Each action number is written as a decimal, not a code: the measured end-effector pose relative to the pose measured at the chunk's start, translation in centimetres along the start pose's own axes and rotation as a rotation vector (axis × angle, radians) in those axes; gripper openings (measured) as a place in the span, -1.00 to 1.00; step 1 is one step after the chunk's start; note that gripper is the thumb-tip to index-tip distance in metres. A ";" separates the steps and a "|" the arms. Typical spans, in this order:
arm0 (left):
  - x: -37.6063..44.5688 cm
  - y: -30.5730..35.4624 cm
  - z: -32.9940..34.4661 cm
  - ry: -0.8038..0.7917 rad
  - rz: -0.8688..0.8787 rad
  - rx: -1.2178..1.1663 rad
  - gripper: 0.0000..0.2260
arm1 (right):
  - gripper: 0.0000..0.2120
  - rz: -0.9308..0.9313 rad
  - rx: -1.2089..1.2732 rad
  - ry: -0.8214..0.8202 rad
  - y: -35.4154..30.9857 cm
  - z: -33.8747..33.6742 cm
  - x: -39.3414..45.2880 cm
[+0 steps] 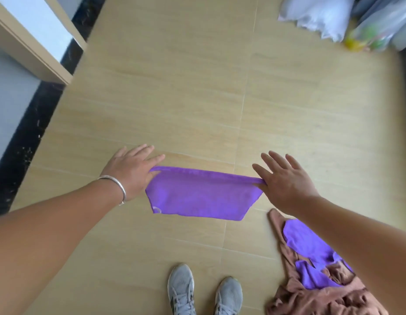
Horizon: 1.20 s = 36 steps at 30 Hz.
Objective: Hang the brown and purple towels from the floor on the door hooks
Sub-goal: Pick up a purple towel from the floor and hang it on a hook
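Grey shoes (204,292) stand beside heaped brown towels (311,294); plastic bags (329,17) farther off.

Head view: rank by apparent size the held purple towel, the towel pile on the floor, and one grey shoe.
1. Held purple towel and towel pile: look alike, and the pile is partly hidden by the right arm and cut by the frame.
2. Grey shoe, clearly smallest.
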<state>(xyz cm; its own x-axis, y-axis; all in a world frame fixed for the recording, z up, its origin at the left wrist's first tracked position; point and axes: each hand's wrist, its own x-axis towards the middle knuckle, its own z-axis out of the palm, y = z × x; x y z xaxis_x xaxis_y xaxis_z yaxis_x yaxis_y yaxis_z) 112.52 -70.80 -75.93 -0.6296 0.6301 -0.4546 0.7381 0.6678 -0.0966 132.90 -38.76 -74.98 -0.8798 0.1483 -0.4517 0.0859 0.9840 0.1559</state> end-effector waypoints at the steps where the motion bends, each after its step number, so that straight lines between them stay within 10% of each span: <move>1: -0.7 -0.3 -2.9 -0.009 0.010 -0.024 -0.55 | -0.43 0.006 0.005 0.004 0.7 -2.4 -1.0; 11: -13.4 -2.4 -30.9 -0.080 0.078 -0.116 -0.59 | -0.53 0.059 0.230 0.116 6.3 -28.3 -15.0; 20: -21.0 -5.6 -55.1 0.225 0.105 -0.078 -0.61 | -0.59 0.114 0.202 0.459 13.5 -51.1 -22.3; 36: -33.9 -7.4 -78.6 0.660 0.082 -0.025 -0.69 | -0.61 0.199 0.109 0.810 17.2 -75.6 -34.9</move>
<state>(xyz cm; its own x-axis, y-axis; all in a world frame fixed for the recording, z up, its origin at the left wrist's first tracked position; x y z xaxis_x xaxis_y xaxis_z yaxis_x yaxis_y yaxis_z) 109.27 -65.96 9.78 -0.5940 0.7843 0.1789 0.7890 0.6114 -0.0609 129.71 -34.49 9.84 -0.9036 0.2447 0.3516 0.2831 0.9571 0.0616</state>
